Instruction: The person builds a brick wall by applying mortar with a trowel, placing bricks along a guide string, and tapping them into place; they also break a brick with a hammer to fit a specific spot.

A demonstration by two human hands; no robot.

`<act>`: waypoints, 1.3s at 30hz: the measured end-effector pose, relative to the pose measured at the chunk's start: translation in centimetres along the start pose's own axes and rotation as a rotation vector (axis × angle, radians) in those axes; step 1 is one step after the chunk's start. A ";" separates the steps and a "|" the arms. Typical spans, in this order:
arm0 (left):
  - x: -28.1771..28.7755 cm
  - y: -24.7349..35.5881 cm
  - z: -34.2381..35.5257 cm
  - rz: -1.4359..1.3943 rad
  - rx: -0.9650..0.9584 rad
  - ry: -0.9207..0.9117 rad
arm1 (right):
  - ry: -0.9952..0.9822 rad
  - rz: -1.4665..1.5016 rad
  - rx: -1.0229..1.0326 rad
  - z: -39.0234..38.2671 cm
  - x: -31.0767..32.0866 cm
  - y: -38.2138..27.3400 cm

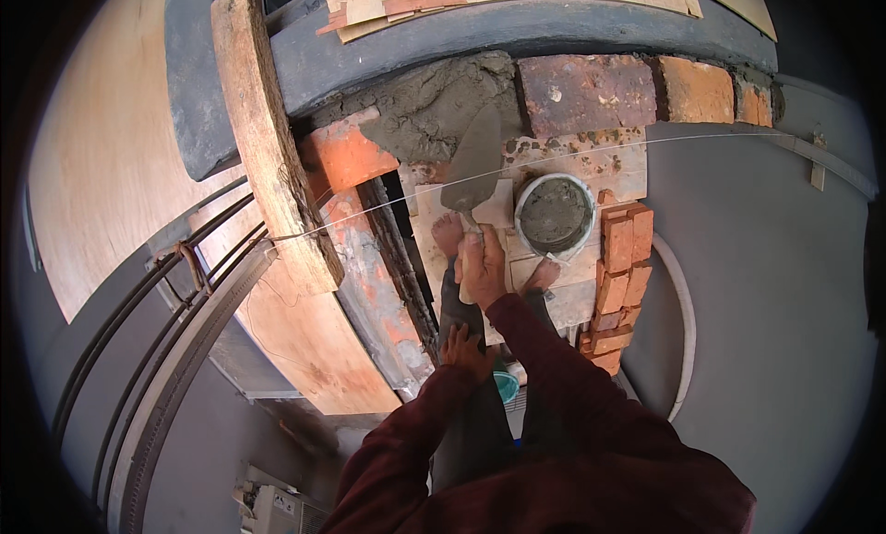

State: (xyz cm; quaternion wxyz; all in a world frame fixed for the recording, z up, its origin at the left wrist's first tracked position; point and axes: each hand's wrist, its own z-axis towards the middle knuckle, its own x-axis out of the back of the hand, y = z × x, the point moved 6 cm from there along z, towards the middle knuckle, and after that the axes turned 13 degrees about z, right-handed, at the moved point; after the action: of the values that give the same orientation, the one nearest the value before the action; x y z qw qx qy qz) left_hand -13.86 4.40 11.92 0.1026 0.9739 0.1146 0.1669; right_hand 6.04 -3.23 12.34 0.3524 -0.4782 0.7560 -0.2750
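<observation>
My right hand (482, 268) is closed round the handle of a pointed bricklaying trowel (474, 165). The blade points away from me, its tip over a rough bed of wet grey mortar (429, 100) on top of the wall. Fingers spread, my left hand (467, 353) lies against my left leg and holds nothing. Right of the trowel stands a round white bucket (591, 240) with grey mortar (556, 211) in it. A dark reddish brick (589, 95) adjoins the mortar bed, and an orange brick (697, 91) follows it to the right.
A thin string (572, 154) stretches across the wall's near side, passing over the trowel blade. Loose bricks (616, 285) are stacked right of my feet. At left a rough timber (268, 137) slants over the wall, near long dark rods (138, 303). A pale hose (688, 331) curves at right.
</observation>
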 end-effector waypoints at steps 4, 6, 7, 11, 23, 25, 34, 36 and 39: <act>-2.9 -0.9 0.5 0.016 -0.094 0.097 | -0.082 -0.096 0.058 2.5 -5.0 6.4; -1.3 -0.7 0.0 -0.123 -0.110 0.075 | -0.106 -0.292 0.176 2.6 -5.6 8.0; -0.7 -0.5 -0.2 -0.126 -0.097 0.042 | -0.109 -0.373 0.267 2.3 -5.9 7.4; -0.9 0.1 0.3 0.024 -0.024 -0.083 | -0.157 -0.589 0.355 -0.2 -2.3 1.5; -0.4 -0.8 0.0 -0.078 0.013 0.015 | -0.085 0.046 -0.119 -5.1 -3.8 -14.8; -0.1 -0.7 -0.2 0.000 -0.012 0.041 | -0.038 0.040 -0.163 -3.3 -3.9 -15.9; -0.2 -1.0 -0.6 -0.070 0.000 0.032 | -0.132 0.111 -0.453 -2.2 -6.8 -17.4; 0.3 -0.9 -0.3 -0.038 -0.015 -0.002 | -0.173 0.088 -0.471 -2.4 -7.3 -17.0; 0.4 -1.1 0.3 -0.063 -0.073 0.019 | -0.268 0.069 -0.502 -2.7 -8.3 -15.4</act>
State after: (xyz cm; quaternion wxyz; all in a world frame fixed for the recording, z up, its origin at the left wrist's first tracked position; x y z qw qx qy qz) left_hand -13.60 5.51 11.54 0.1421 0.9638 0.1402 0.1770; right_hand 14.45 -1.46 27.80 0.3286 -0.5567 0.7630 -0.0015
